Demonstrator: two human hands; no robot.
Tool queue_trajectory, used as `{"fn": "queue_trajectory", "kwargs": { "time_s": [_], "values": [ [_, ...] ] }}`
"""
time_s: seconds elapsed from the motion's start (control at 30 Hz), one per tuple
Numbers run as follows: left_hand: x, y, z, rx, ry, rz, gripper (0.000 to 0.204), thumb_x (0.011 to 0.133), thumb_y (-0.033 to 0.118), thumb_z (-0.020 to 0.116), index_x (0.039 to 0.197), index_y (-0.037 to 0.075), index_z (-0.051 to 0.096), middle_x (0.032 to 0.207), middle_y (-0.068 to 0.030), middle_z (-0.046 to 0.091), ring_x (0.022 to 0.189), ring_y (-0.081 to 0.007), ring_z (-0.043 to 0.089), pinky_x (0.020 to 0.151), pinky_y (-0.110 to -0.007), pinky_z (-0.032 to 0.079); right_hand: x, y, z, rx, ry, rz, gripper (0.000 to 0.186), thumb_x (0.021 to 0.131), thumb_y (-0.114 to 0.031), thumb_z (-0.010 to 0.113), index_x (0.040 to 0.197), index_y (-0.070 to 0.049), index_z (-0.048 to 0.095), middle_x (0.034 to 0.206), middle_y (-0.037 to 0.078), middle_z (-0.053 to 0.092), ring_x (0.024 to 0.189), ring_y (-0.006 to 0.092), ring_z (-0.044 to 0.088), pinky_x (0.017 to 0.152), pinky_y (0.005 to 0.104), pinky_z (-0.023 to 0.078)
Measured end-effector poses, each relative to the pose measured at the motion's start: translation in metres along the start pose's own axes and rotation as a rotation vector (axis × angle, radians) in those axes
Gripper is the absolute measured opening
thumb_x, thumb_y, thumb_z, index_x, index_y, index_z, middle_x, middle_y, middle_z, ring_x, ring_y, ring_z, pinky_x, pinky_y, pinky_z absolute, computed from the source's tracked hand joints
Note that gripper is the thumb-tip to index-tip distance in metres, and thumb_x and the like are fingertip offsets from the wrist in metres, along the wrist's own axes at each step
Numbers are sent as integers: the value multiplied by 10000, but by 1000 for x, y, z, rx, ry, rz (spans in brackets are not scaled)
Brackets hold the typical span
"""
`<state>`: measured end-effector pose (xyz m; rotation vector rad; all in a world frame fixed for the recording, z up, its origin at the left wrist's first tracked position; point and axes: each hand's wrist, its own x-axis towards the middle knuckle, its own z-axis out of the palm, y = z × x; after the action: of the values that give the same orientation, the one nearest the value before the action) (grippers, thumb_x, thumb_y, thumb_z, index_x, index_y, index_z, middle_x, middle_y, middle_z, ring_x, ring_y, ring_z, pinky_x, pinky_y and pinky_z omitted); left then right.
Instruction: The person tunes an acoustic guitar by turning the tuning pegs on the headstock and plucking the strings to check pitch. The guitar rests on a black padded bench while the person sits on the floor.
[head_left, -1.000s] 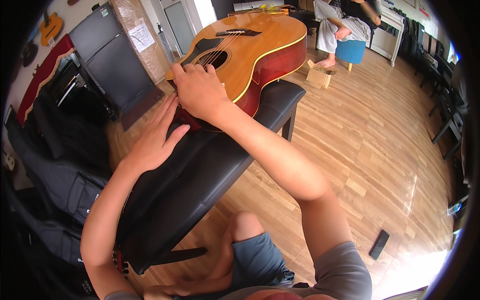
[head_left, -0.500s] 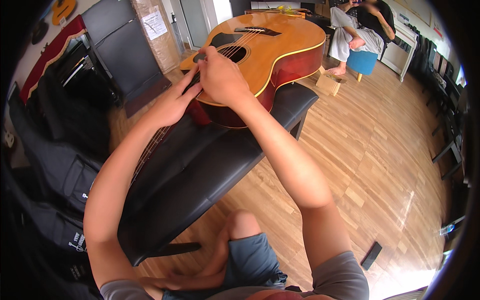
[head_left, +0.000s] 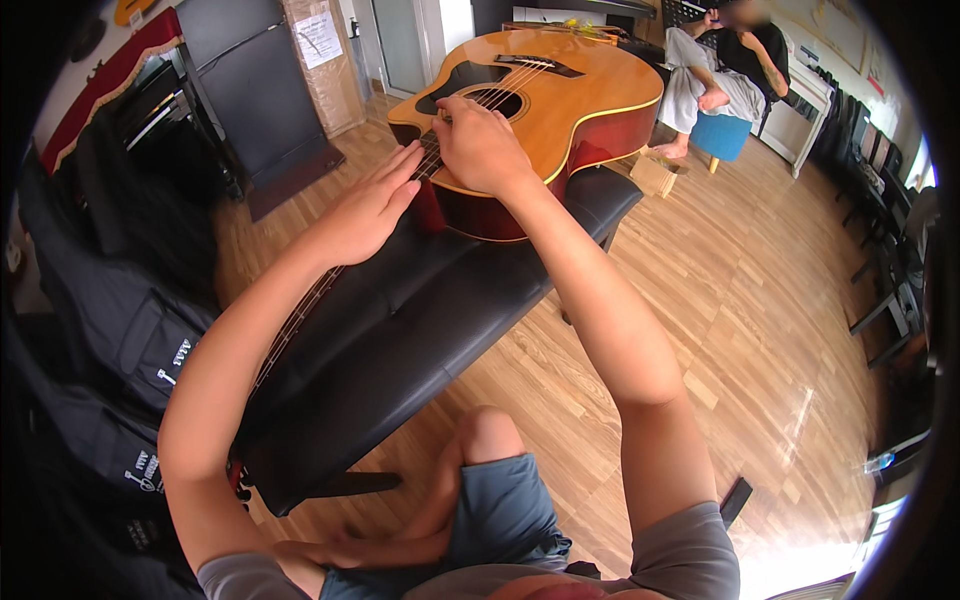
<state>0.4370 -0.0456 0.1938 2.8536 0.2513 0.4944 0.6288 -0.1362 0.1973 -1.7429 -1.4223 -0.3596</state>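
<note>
An orange-topped acoustic guitar (head_left: pixel 585 95) with dark red sides lies flat on a black padded bench (head_left: pixel 420 320). Its neck (head_left: pixel 300 320) runs toward me under my left arm. My left hand (head_left: pixel 365 210) rests flat on the neck where it meets the body, fingers straight and together. Just below the sound hole (head_left: pixel 495 100), my right hand (head_left: pixel 480 145) sits on the strings with fingers curled and pinching there. What it pinches is too small to make out.
Black gig bags (head_left: pixel 110 330) pile up at the left. A dark cabinet (head_left: pixel 255 85) and a cardboard box (head_left: pixel 320 55) stand behind the bench. A person sits on a blue stool (head_left: pixel 722 135) at the back right. A dark flat object (head_left: pixel 735 500) lies on the wood floor.
My left hand has slid up the neck to the guitar body. The right hand has moved a little toward the sound hole. The view has shifted left.
</note>
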Motion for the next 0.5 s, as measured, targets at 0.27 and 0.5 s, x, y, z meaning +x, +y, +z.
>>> {"fn": "queue_trajectory", "kwargs": {
  "time_s": [0.27, 0.5],
  "values": [
    [-59, 22, -12, 77, -30, -19, 568, 1115, 240, 409, 1629, 41, 268, 1707, -148, 250, 1583, -287, 229, 1286, -391, 194, 3, 7, -2, 4, -67, 17, 394, 1051, -275, 508, 1342, -36, 624, 1368, 184, 642, 1325, 351, 566, 1155, 538, 364],
    [-80, 27, -17, -14, -31, -166, 578, 1131, 295, 382, 1635, 42, 255, 1712, -146, 242, 1592, -277, 204, 1284, -369, 174, -1, 5, 0, -7, -47, -42, 383, 1047, -281, 519, 1319, -38, 637, 1374, 179, 638, 1311, 358, 573, 1144, 528, 367]
  ]
}}
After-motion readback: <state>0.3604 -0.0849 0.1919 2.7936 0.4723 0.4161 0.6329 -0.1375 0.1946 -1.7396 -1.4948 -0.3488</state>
